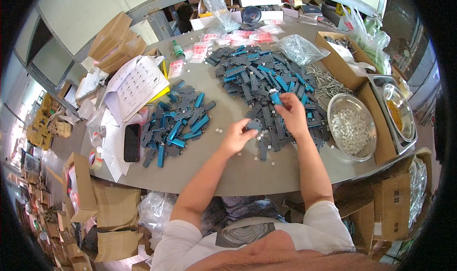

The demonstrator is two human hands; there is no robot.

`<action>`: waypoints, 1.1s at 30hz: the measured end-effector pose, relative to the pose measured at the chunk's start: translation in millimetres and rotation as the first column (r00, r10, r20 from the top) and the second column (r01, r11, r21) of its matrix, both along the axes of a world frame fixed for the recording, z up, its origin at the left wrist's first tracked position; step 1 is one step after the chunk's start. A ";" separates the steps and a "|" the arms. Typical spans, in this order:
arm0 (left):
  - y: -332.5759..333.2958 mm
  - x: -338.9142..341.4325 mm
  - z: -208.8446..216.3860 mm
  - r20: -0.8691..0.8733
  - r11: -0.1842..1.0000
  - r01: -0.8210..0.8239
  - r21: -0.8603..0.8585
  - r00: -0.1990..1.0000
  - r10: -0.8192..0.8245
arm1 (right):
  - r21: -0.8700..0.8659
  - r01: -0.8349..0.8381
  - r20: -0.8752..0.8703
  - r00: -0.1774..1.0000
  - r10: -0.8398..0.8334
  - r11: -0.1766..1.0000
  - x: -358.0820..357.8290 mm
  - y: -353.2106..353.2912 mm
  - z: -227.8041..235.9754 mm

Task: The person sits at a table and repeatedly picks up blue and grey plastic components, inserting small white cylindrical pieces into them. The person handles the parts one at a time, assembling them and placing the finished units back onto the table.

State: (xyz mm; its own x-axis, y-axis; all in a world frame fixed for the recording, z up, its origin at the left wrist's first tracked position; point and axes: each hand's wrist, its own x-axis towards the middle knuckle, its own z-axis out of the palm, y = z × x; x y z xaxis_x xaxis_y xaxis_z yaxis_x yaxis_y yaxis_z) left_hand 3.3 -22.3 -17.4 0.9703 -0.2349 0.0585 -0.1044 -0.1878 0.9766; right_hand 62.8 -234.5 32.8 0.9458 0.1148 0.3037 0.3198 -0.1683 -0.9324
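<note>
My left hand (236, 136) is closed on a dark grey plastic part (253, 125), gripped between thumb and fingers above the table. Slightly higher and to the right, my right hand (292, 113) pinches a blue part (275, 97) with a whitish end. Both hands are over the near edge of a big pile of grey and blue plastic parts (247, 78). Small white pieces (259, 137) lie scattered below them. To the left is a smaller heap of similar parts (183, 116). A steel bowl (332, 128) full of white pieces stands right of my right hand.
Printed sheets (138, 83) and a phone (132, 142) lie at the table's left. Metal rods (328, 83), an open cardboard box (340, 71) and a tray with a yellow-filled bowl (399, 110) line the right. Red-and-white packets (247, 36) and a small fan (251, 15) are at the back.
</note>
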 end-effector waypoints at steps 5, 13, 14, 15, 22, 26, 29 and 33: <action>6.2 -3.2 22.1 -0.192 0.694 -0.106 -0.712 0.980 -0.047 | 0.653 -0.355 -0.228 0.750 0.621 0.669 -18.4 28.4 -10.1; -7.6 -9.0 27.6 -0.072 0.805 -0.084 -0.587 0.996 0.051 | 0.792 -0.303 -0.273 0.601 0.751 0.531 -34.5 45.1 -9.7; -7.9 -7.3 22.3 -0.044 0.802 -0.058 -0.594 0.998 0.040 | 0.798 -0.310 -0.265 0.589 0.763 0.517 -32.7 44.7 -13.7; -8.6 -6.2 16.8 -0.055 0.789 -0.067 -0.611 0.998 0.042 | 0.805 -0.317 -0.256 0.578 0.775 0.502 -31.3 44.8 -17.1; -12.1 -3.4 15.6 0.081 0.845 -0.092 -0.526 0.984 0.158 | 0.623 -0.284 -0.289 0.782 0.552 0.729 -37.9 56.3 -25.4; -11.1 -6.0 20.8 0.094 0.869 -0.066 -0.490 0.987 0.128 | 0.600 -0.277 -0.306 0.787 0.535 0.750 -39.3 57.6 -26.6; -9.2 -5.2 17.6 0.116 0.868 -0.028 -0.496 0.988 0.098 | 0.564 -0.263 -0.346 0.785 0.514 0.782 -40.1 57.3 -27.2; -17.9 -7.9 15.5 0.119 0.704 0.015 -0.710 0.988 0.098 | 0.491 -0.254 -0.336 0.828 0.450 0.833 -44.2 60.6 -23.4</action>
State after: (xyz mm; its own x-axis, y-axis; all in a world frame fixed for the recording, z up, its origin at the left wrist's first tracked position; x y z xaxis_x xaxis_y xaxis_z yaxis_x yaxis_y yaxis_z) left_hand -4.6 -40.2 -2.0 0.9461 -0.0289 0.3227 -0.2559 0.5443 0.7989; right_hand 18.6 -173.9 9.4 0.9058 0.4234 -0.0172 -0.1594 0.3029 -0.9396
